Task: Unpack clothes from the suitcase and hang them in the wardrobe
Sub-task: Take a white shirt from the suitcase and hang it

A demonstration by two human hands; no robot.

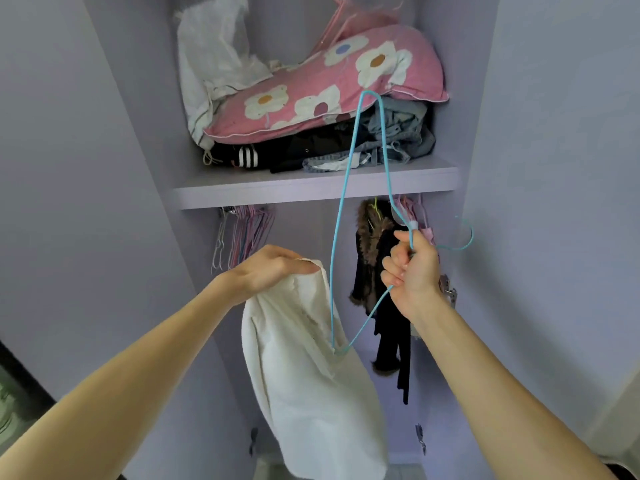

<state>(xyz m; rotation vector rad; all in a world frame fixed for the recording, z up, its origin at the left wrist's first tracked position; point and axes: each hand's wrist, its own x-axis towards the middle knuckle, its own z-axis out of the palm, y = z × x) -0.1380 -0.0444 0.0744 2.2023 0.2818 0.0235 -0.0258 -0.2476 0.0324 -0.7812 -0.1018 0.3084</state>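
Observation:
My left hand (270, 271) grips the top edge of a white garment (311, 382), which hangs down in front of the open wardrobe. My right hand (412, 268) holds a light blue wire hanger (346, 188) near its hook, which sticks out to the right. The hanger stands on end. Its lower corner is tucked into the white garment's opening. Its upper corner reaches up in front of the shelf.
The wardrobe shelf (311, 194) carries a pink flowered pillow (332, 88), white cloth and folded dark and denim clothes. Beneath it hang several empty pink hangers (247, 233) at left and a dark fur-trimmed coat (377, 282) at right. Lilac wardrobe walls stand on both sides.

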